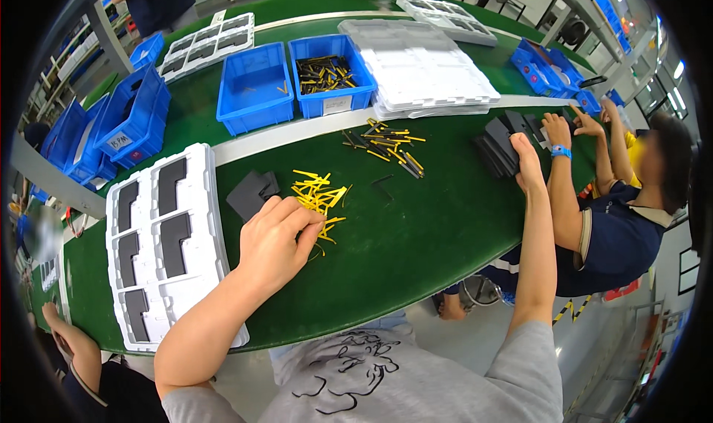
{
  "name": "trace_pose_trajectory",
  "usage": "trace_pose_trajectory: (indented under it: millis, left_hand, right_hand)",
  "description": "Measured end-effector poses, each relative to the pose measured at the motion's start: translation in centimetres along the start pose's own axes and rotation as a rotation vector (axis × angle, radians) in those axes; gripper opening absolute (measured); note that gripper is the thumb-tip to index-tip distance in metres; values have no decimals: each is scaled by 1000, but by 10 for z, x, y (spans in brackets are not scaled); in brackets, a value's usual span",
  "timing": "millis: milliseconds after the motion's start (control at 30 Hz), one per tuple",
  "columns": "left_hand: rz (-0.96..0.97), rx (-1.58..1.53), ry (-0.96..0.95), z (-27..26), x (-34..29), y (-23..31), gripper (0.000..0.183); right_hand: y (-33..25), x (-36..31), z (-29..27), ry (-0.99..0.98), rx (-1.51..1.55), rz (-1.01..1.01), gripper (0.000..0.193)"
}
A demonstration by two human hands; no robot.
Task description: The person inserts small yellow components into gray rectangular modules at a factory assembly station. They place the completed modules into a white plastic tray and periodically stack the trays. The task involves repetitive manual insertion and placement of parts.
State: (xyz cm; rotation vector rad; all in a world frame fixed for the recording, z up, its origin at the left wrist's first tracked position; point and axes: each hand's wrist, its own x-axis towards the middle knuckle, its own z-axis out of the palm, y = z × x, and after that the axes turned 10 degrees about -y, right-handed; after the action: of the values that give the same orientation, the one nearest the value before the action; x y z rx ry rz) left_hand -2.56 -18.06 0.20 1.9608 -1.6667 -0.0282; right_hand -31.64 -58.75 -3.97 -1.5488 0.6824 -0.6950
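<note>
Fingers (304,218) of left hand (273,245) bunched, contents hidden; right hand (528,164) clasping black pieces (496,148), fingertips unseen.

Yellow strips (319,195) partly hidden, grey shirt (416,382) cut off below, dark-clothed person (157,5) cut off above

Near the middle of the green worktop (423,267), I see two blue bins (256,118) side by side, just left of a stack of white trays (434,74). More blue containers (148,133) stand along the left, and a further blue cluster (536,75) sits at far right. Over on my right, a co-worker (620,237) in a dark shirt wears a blue wristband (561,151). Behind, I make out striped floor tape (573,308).
</note>
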Motion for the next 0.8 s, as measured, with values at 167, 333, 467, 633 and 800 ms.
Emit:
trace_pose_trajectory:
  millis: [167, 333, 467, 633, 800]
  left_hand:
    - [15, -95, -15, -6, -1, 5, 7]
    - [-182, -552, -412, -25, -3, 20, 15]
    - [-300, -631, -606, -28, -1, 24, 24]
    - [-388, -529, -615, -45, -19, 19, 31]
    - [-344, -524, -609, -43, -41, 4, 43]
  right_hand:
    - [-15, -50, 64, -27, -1, 34, 15]
    - [-20, -118, 151, -165, 57, -15, 14]
    - [-33, -140, 213, -428, 106, -59, 14]
    - [-45, -154, 269, -616, 26, -87, 14]
    - [-49, -160, 289, -737, -6, -135, 13]
